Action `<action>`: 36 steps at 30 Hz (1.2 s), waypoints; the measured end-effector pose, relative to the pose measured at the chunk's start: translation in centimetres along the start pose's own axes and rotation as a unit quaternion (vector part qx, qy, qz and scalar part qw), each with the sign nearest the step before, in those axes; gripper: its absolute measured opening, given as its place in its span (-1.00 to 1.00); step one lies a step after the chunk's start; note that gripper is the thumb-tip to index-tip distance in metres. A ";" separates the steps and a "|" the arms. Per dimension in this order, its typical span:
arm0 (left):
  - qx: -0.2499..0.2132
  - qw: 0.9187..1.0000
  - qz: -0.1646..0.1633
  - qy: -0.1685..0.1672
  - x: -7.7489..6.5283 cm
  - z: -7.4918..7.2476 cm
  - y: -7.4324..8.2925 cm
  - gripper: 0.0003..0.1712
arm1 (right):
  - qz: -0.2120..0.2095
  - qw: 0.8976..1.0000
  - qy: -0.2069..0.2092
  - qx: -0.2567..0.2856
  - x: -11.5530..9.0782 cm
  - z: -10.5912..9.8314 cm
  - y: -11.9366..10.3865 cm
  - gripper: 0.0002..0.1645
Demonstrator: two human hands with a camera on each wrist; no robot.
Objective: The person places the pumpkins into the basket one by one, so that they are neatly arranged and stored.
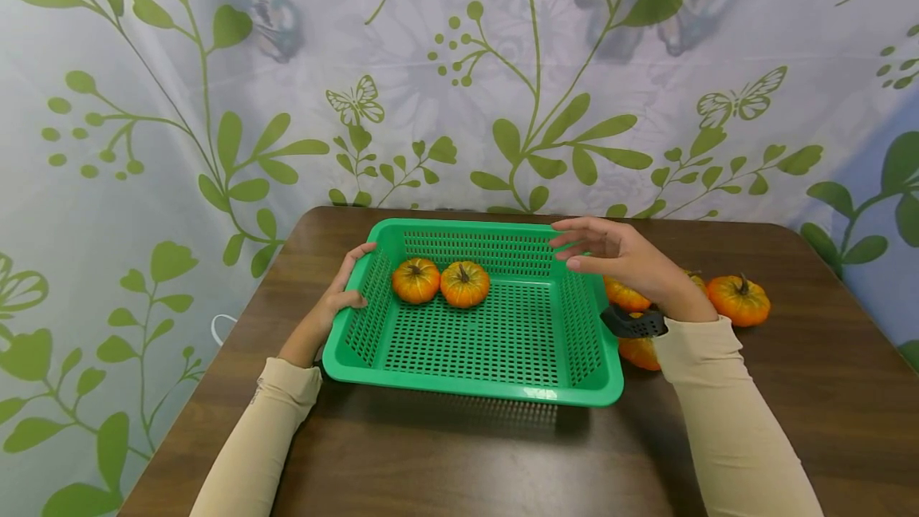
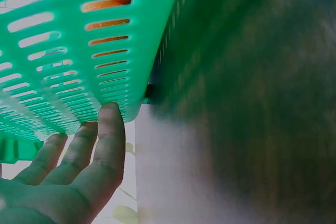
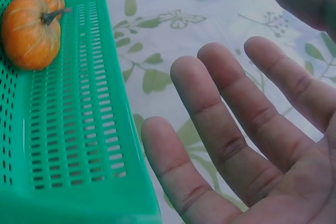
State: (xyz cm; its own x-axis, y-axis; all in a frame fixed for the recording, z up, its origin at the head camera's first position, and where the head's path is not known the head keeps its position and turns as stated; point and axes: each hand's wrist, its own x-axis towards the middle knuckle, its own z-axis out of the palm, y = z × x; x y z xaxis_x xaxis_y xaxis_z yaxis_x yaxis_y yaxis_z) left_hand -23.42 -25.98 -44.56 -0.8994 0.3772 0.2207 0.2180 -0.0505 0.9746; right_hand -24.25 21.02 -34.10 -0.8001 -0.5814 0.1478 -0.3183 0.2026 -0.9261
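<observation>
A green plastic basket (image 1: 470, 395) with slotted sides holds two small orange pumpkins, a left one (image 1: 416, 281) and a right one (image 1: 465, 284), by its back left corner. My left hand (image 1: 336, 294) grips the basket's left rim, thumb over the top edge. In the left wrist view its fingers (image 2: 110, 145) press on the outer wall from below, and the basket is tilted off the table. Over the back right corner, my right hand (image 1: 610, 250) hangs with spread fingers and holds nothing. The right wrist view shows its fingers (image 3: 210, 103) apart from the rim.
Several more pumpkins lie on the brown table (image 1: 459, 469) right of the basket, partly hidden by my right wrist; one pumpkin (image 1: 739, 300) sits farthest right. Behind the table hangs a leaf-patterned curtain (image 1: 431, 46).
</observation>
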 end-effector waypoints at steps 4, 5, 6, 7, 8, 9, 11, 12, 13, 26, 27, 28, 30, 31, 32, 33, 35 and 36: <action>0.001 1.000 -0.001 -0.001 0.0 0.0 0.0 0.16 | -0.002 1.000 0.016 -0.012 -1.0 -0.5 0.4 -0.43; 0.002 1.000 -0.001 -0.001 -0.1 0.0 0.1 0.16 | -0.004 1.000 0.020 -0.013 -1.2 -0.6 0.4 -0.44; 0.003 1.000 -0.003 -0.001 -0.1 0.0 0.1 0.16 | -0.007 1.000 0.024 -0.013 -1.4 -0.6 0.5 -0.44; 0.003 1.000 -0.004 0.000 -0.1 0.1 0.1 0.15 | -0.012 0.999 0.027 -0.013 -1.6 -0.7 0.5 -0.44; 0.003 1.000 -0.004 0.001 -0.1 0.1 0.2 0.15 | -0.015 0.999 0.030 -0.012 -1.8 -0.7 0.6 -0.44; 0.003 1.000 -0.005 0.002 -0.1 0.1 0.2 0.15 | -0.017 0.999 0.035 -0.013 -1.9 -0.7 0.6 -0.44; 0.002 1.000 -0.005 0.002 -0.1 0.1 0.2 0.15 | -0.020 0.999 0.042 -0.015 -2.3 -0.7 0.6 -0.44; 0.001 1.000 -0.005 0.002 -0.1 0.1 0.2 0.15 | -0.020 0.999 0.046 -0.018 -2.5 -0.7 0.7 -0.45; -0.001 1.000 -0.004 0.002 -0.1 0.1 0.2 0.15 | -0.019 0.998 0.050 -0.020 -2.7 -0.7 0.7 -0.45; 0.001 1.000 0.001 0.000 -0.1 0.1 0.2 0.16 | -0.057 0.993 0.102 -0.037 -5.0 -0.8 2.0 -0.52; 0.000 1.000 0.001 0.000 -0.1 0.1 0.2 0.16 | -0.062 0.992 0.105 -0.038 -5.1 -0.8 2.1 -0.52; -0.001 1.000 0.001 0.000 -0.1 0.1 0.2 0.16 | -0.067 0.991 0.109 -0.040 -5.3 -0.8 2.3 -0.51; -0.002 1.000 0.001 -0.001 -0.1 0.1 0.2 0.16 | -0.079 0.989 0.114 -0.044 -5.5 -0.7 2.5 -0.49; -0.002 1.000 0.000 -0.001 -0.1 0.1 0.2 0.16 | -0.085 0.988 0.116 -0.046 -5.6 -0.7 2.6 -0.48; -0.001 1.000 0.000 -0.001 -0.1 0.1 0.2 0.16 | -0.092 0.988 0.118 -0.046 -5.8 -0.7 2.8 -0.47; -0.001 1.000 0.000 -0.002 -0.1 0.1 0.1 0.16 | -0.099 0.987 0.121 -0.048 -5.9 -0.8 2.9 -0.45; 0.000 1.000 0.001 -0.003 -0.1 0.1 0.1 0.15 | -0.107 0.985 0.125 -0.050 -6.3 -0.8 3.2 -0.44; 0.000 1.000 0.001 -0.003 -0.1 0.1 0.1 0.15 | -0.110 0.985 0.126 -0.051 -6.4 -0.8 3.4 -0.44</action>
State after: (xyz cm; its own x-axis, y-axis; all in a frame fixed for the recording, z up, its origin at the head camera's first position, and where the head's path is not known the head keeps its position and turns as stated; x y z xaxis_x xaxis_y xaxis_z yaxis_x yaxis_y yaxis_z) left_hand -23.31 -25.95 -44.42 -0.8961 0.3835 0.2234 0.2206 -0.0519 0.9740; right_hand -20.59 26.08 -37.95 -0.8028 -0.4082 0.4346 -0.5371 0.1785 -0.8244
